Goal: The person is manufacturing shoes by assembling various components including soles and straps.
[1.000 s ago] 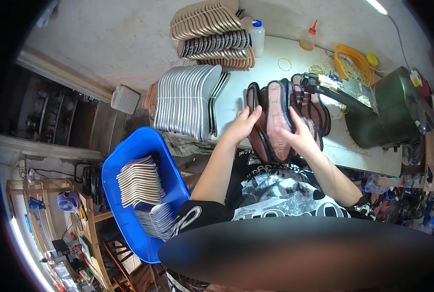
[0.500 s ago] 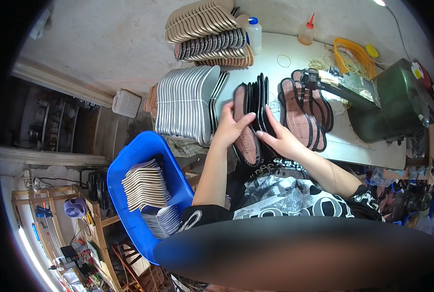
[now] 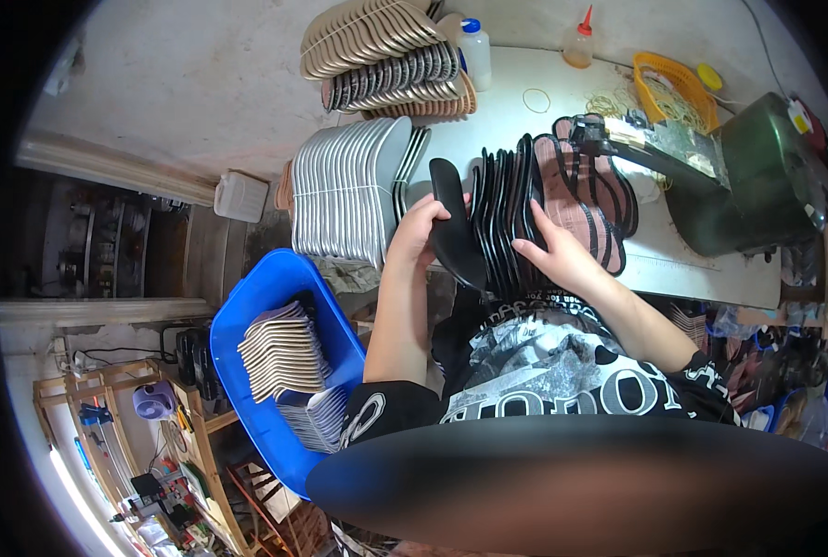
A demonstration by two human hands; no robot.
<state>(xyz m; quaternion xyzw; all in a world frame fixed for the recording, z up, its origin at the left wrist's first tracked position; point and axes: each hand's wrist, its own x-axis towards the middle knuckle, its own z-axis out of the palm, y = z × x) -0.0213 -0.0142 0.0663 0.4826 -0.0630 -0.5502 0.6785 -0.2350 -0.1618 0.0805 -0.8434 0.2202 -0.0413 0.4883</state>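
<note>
Gripping a black sole [image 3: 456,227], left hand [image 3: 417,232] fingers [image 3: 430,215] curled.

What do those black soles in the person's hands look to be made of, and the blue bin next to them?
The black soles look like matte rubber or foam: thin, dull, with no glare, standing on edge in a row; which of the two is unclear. The left hand holds the front one. The blue bin looks like moulded plastic: smooth, glossy walls with a rounded rim.

Bin [image 3: 247,325] left of soles [image 3: 502,209]
</note>
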